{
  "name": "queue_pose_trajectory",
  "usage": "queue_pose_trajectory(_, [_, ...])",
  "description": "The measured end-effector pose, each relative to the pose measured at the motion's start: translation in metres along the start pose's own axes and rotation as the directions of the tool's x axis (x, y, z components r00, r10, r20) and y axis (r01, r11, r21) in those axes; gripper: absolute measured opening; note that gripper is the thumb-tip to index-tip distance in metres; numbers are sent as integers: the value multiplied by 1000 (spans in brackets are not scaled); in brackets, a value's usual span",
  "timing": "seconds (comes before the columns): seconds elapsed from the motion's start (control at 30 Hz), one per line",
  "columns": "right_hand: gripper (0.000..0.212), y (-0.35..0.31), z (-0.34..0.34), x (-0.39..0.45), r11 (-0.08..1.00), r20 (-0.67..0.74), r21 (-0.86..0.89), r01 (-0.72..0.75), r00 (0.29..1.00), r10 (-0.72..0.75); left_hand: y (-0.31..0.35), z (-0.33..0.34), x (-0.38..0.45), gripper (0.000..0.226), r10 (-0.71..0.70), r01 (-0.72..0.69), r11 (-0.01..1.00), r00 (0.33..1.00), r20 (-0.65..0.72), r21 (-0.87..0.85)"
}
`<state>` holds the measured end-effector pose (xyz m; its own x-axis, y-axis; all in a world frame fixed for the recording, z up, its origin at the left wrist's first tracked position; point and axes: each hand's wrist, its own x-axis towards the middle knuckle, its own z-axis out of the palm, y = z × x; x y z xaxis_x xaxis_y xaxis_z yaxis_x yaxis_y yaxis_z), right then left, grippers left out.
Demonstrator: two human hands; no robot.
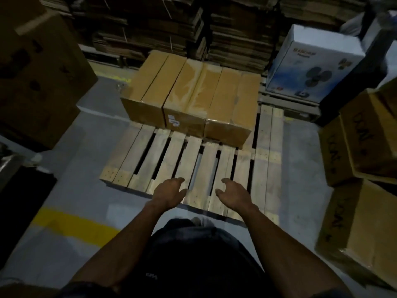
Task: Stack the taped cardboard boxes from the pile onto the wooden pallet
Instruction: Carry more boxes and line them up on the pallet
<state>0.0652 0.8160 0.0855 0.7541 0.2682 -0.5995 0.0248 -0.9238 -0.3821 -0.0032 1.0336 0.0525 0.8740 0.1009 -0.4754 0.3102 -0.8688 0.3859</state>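
Observation:
A wooden pallet lies on the grey floor in front of me. Three taped cardboard boxes stand side by side across its far half: a left box, a middle box with a white label on its front, and a right box. My left hand and my right hand hover over the pallet's near edge, both empty, fingers loosely curled and palms facing each other. More brown boxes with black handwriting are piled at the right.
A large brown carton stands at the left. A white fan box sits behind the pallet at the right. Stacks of flattened cardboard fill the back. A yellow floor stripe runs at the near left.

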Motion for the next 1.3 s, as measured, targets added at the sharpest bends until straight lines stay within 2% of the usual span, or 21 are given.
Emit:
queue_pose_trajectory(0.13, [61,4,29,-36,999,17,-21,32,999,-31,-14,16,-54,53,-67,66,997,998,-18,-33])
queue_pose_trajectory(0.33, [64,2,78,-86,994,90,-73,79,993,-72,-50,43,-133,55,-148,149,989,988,50,-10])
queue_pose_trajectory(0.5, [64,-33,105,-99,982,113,-122,143,985,-129,-88,41,-171,55,-205,204,978,979,-20,-51])
queue_pose_trajectory(0.67, [65,-96,131,-86,964,90,-182,191,980,-178,-144,22,-171,55,-238,232,968,970,-53,-99])
queue_pose_trajectory(0.83, [66,-184,163,-47,948,106,-248,201,978,-179,-233,-22,-155,52,-248,239,965,966,-78,-107])
queue_pose_trajectory(1.03, [67,-312,187,-10,964,80,-200,174,984,-161,-346,-95,-138,47,-287,282,957,956,-68,-72])
queue_pose_trajectory(1.3, [65,-429,178,66,979,50,-141,146,989,-140,-414,-194,-63,49,-225,220,973,971,-75,-70])
